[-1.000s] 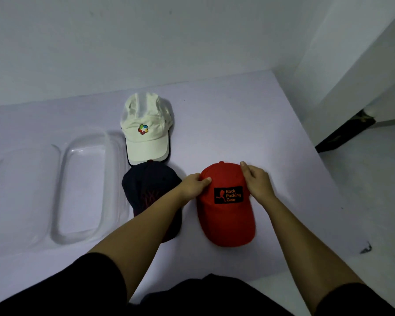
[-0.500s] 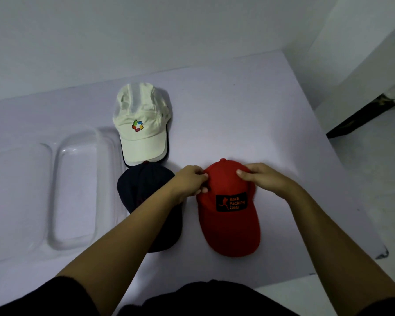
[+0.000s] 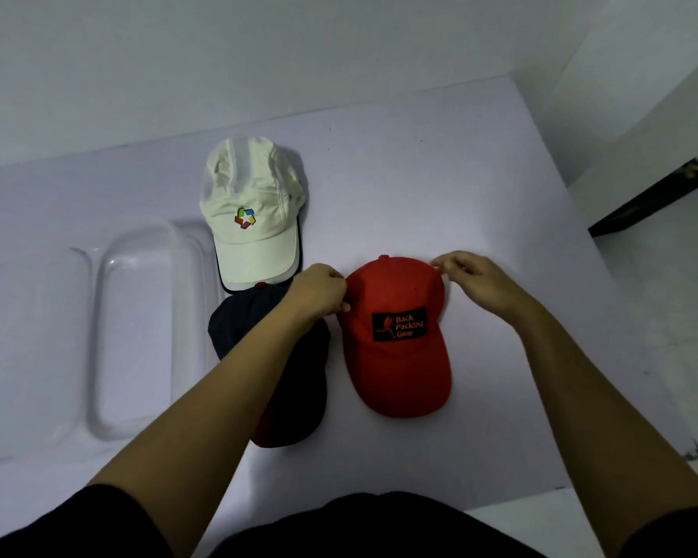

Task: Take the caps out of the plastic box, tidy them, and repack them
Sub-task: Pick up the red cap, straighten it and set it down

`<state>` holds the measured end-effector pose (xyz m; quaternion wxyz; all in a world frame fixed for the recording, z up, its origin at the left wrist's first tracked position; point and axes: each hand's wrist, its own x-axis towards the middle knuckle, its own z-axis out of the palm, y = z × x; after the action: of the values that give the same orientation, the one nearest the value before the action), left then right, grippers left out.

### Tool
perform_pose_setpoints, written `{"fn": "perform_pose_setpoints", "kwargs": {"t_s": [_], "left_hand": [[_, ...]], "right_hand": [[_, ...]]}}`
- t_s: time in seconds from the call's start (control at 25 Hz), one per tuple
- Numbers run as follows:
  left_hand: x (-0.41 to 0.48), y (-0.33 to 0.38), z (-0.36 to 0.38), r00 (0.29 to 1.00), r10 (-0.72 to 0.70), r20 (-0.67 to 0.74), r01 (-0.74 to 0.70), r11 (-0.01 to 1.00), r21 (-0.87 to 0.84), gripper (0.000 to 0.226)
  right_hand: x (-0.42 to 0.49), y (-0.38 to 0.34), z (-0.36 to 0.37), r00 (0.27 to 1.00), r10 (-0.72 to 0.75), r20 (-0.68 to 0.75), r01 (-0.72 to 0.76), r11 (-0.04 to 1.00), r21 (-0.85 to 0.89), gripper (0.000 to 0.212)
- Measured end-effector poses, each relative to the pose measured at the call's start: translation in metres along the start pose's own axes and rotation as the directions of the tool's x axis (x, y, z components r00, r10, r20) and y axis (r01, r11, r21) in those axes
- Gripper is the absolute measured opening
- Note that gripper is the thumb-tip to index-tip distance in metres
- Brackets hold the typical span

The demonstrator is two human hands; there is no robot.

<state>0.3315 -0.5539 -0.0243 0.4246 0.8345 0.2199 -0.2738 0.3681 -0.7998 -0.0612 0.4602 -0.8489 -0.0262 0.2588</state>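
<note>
Three caps are laid out on the desk (image 3: 420,175); the white cap (image 3: 250,227) and dark cap (image 3: 303,396) lie beside the emptied plastic box (image 3: 138,336). The red cap (image 3: 395,356) is being tidied, its crown pinched by curled fingers of the left hand (image 3: 319,292) and right hand (image 3: 472,279). Repacking is judged not yet begun.
</note>
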Motion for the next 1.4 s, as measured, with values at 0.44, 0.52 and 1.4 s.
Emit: {"fn": "perform_pose_setpoints", "kwargs": {"t_s": [0.44, 0.52, 1.4], "left_hand": [[0.008, -0.005, 0.001, 0.992, 0.032, 0.123, -0.062, 0.966, 0.252, 0.017], [0.009, -0.007, 0.001, 0.993, 0.044, 0.106, -0.072, 0.958, 0.278, 0.021], [0.031, -0.063, -0.140, 0.977, 0.130, -0.171, -0.046, 0.904, 0.425, 0.042]], "right_hand": [[-0.012, 0.013, 0.013, 0.998, 0.061, 0.020, -0.058, 0.992, -0.111, 0.011], [-0.010, 0.013, 0.008, 0.999, 0.049, -0.012, -0.050, 0.985, -0.165, 0.009], [0.077, -0.147, 0.120, 0.914, -0.287, 0.289, 0.383, 0.846, -0.371, 0.036]]}}
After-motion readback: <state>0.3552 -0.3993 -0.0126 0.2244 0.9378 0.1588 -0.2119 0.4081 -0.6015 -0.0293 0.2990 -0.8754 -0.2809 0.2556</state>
